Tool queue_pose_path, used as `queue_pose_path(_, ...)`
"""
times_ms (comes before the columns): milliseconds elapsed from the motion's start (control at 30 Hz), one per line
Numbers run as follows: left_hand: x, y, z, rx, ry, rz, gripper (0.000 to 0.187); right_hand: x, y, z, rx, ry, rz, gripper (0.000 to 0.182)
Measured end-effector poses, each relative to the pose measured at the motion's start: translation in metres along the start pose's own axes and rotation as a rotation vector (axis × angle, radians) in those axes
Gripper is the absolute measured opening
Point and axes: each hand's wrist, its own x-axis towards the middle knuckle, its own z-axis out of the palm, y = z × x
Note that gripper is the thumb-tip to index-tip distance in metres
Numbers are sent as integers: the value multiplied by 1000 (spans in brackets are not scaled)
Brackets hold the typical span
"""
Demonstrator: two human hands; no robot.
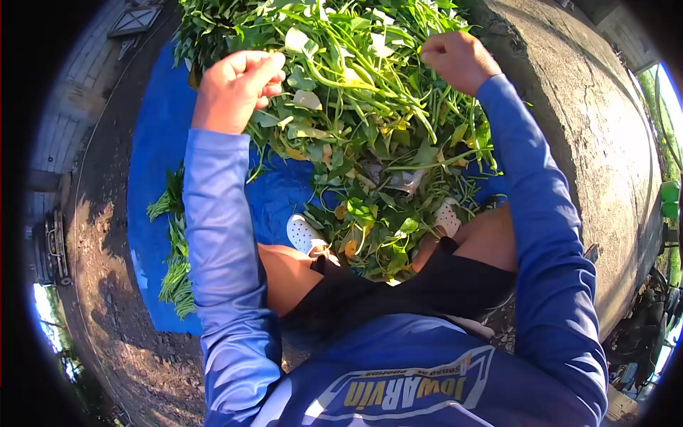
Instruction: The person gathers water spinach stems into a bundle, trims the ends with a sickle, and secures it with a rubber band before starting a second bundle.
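While the person sits low with knees spread, a big heap of leafy green stalks lies on a blue tarp spread over the dirt ground, so the greens stay off the soil and within easy reach of both arms. The left hand is curled nearly shut at the near left edge of the heap, fingers bent around what seems to be a few stems and leaves. The right hand is closed into a fist at the far right of the heap, pinching a stalk or two; exactly what it holds is hard to make out. Loose, yellowed leaves lie scattered near the feet, where white perforated clogs peek out from under the pile. Well apart to the left, a smaller bundle of stalks lies lined up along the tarp's edge, looking like a sorted batch. A rounded concrete wall curves along the right. On the blue long-sleeved shirt, printed lettering reads roughly "JOWARVIN", with smaller words above it too blurred to read.
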Motion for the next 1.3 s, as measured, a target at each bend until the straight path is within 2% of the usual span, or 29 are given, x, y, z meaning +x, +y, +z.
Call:
queue_pose_path(67,-3,-17,12,22,48,-92,35,-1,7,51,239,-113,112,26)
queue_pose_path(100,0,-29,13,0,48,-90,33,1,7,77,276,-89,64,27)
queue_pose_path(133,5,-36,15,16,60,-70,33,3,4,99,331,-41,83,20)
queue_pose_path(233,16,-27,19,0,92,-36,31,20,-3,144,284,116,113,25)
queue_pose_path(300,23,-26,24,-12,97,-51,29,32,-2,158,275,117,61,29)
queue_pose_path(433,26,-29,22,28,53,-3,25,43,6,131,224,-57,127,28)
queue_pose_path(567,25,-34,23,-4,63,64,25,41,11,37,574,-43,308,34)
queue_pose_path(667,20,-23,43,-160,-2,110,20,28,1,-20,1077,-104,403,27)
queue_pose_path(733,16,-14,63,-294,-75,178,18,20,-16,-32,1109,-97,356,29)
queue_pose_path(833,4,16,95,-226,-146,242,32,6,-65,-32,1129,-73,323,31)
queue_pose_path(900,3,13,117,-198,-108,219,39,-4,-94,-21,1197,-80,316,32)
queue_pose_path(933,8,8,117,-227,-194,151,37,-4,-93,-11,1082,-63,184,36)
queue_pose_path(1033,7,11,106,-268,-152,76,32,-17,-97,-12,783,275,364,37)
queue_pose_path(1067,10,3,102,-350,-164,110,30,-22,-101,-13,840,192,372,35)
queue_pose_path(1100,14,2,95,-253,-232,47,31,-28,-107,-12,899,108,384,34)
queue_pose_path(1167,12,-3,95,-188,-316,83,32,-47,-117,-2,1027,-63,441,32)
queue_pose_path(1200,12,-7,97,-189,-287,60,32,-49,-117,14,1059,55,311,31)
queue_pose_path(1233,9,-11,97,-277,-261,36,31,-56,-115,23,1036,148,318,26)
queue_pose_path(1300,9,-13,88,-320,-173,-63,29,-69,-121,36,1519,228,327,20)
